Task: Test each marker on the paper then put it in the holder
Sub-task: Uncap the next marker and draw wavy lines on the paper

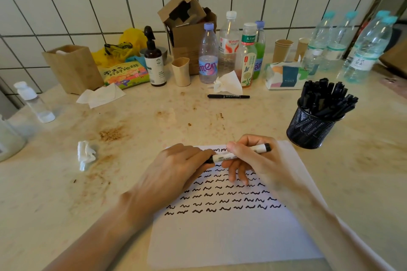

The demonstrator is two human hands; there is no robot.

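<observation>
A white marker with black ends lies level between both hands above the paper. My left hand grips its left end, where the cap sits. My right hand pinches the barrel with thumb and forefinger, the other fingers hanging down over the sheet. The white sheet carries several rows of short black squiggles. A black mesh holder, packed with several black markers, stands to the right of the paper's far corner. One thin black marker lies alone farther back on the counter.
The back of the stained counter is crowded with bottles, paper cups, a cardboard box, a tissue pack and a wooden box. A crumpled tissue lies left of the paper.
</observation>
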